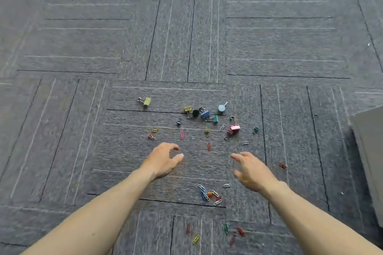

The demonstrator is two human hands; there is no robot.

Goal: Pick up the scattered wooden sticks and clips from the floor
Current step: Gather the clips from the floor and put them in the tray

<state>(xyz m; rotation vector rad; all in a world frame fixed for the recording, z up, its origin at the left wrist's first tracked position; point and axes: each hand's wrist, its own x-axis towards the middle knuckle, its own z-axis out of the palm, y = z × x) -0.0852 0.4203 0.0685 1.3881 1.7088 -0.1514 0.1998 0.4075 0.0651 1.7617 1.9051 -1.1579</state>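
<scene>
Since both were empty, left hand (163, 159) and right hand (251, 170) hovered apart over grey carpet-tile floor (290, 47), fingers loosely spread. Small coloured metal binder clips (205, 114) lay just ahead, thin wire paper clips (209, 194) between wrists. No wooden sticks in sight, tbh. Best bet, I figured: rake clips into pile first, then pinch up bunches, since carpet probably snags thin wire.
</scene>
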